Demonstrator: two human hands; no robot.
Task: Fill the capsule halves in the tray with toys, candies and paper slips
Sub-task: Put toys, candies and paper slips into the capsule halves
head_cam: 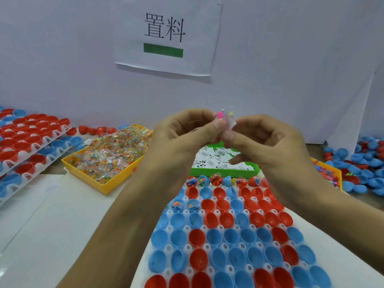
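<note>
Starting at the far left, stacked racks (31, 142) hold red and blue capsule halves. Next comes a yellow bin (108, 189) full of little candy bags (112, 152) in clear wrap. In the middle, the left hand (185, 129) and the right hand (268, 138) meet up in the air, above the green bin (224, 173) of paper slips (218, 156). Both hands pinch one small toy packet (225, 118) between thumbs and fingertips. The packet looks very light, thin and crinkly, maybe a bit slippery, so a soft pinch at its edges should hold it. Below the hands sits the white tray (195, 249) with rows of capsule halves (218, 235). Only the far row and two cups at the left look filled; most cups wait. At the far right lies a pile of loose halves (365, 169) on the surface.
</note>
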